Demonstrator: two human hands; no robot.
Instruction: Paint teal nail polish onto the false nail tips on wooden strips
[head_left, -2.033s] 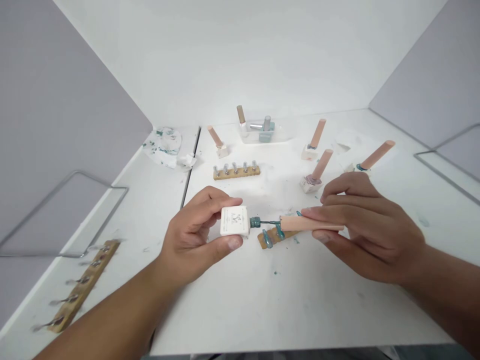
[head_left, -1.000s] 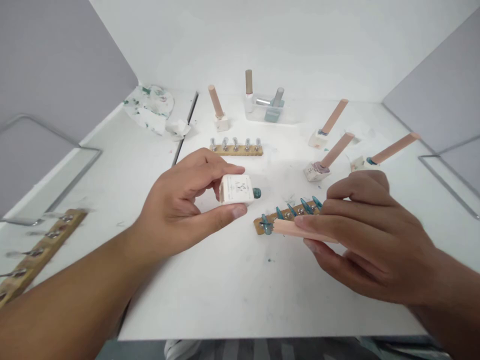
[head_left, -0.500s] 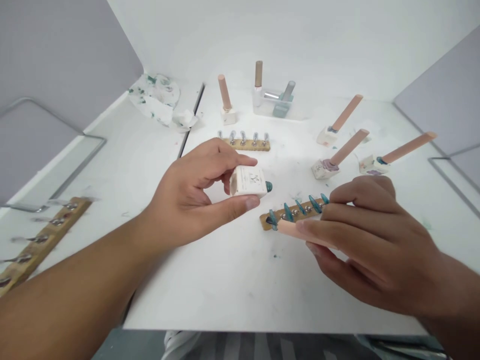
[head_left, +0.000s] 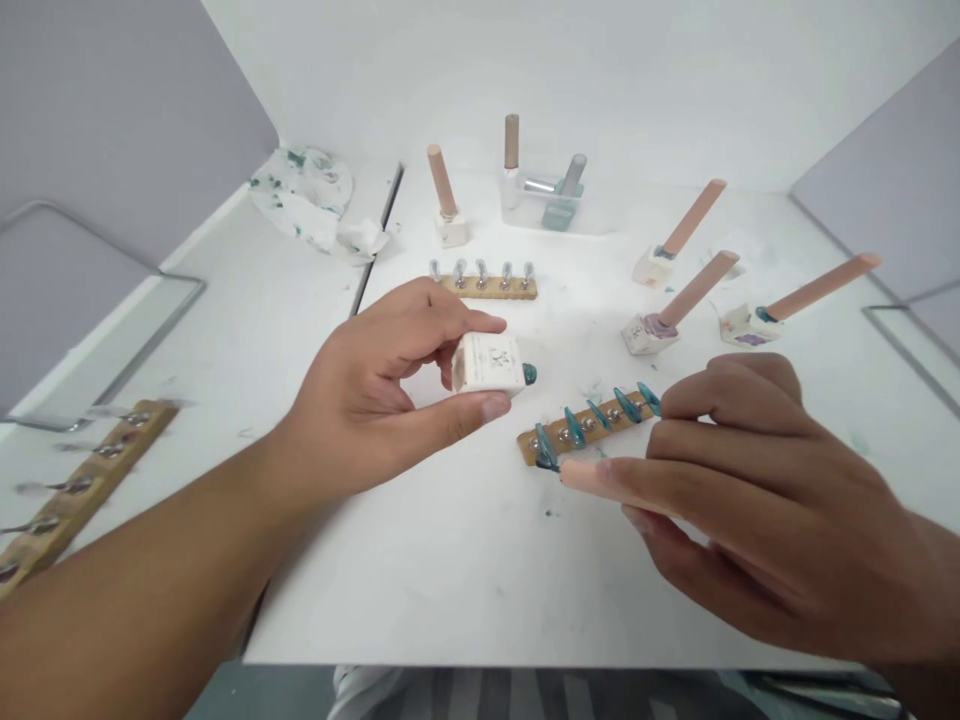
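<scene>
Centrally, on the white table (head_left: 480, 560), a wooden nail strip (head_left: 589, 428) carrying teal-painted nail tips lies between the two hands, just ahead of the right one. Left hand (head_left: 375, 395) is curled around a small white polish bottle (head_left: 487, 363), thumb under and fingers over it, the teal neck pointing right, held above the table just left of the strip. Right hand (head_left: 750, 490) pinches a peach brush cap (head_left: 592, 477) between thumb and fingers, its brush end at the strip's near-left tip.
</scene>
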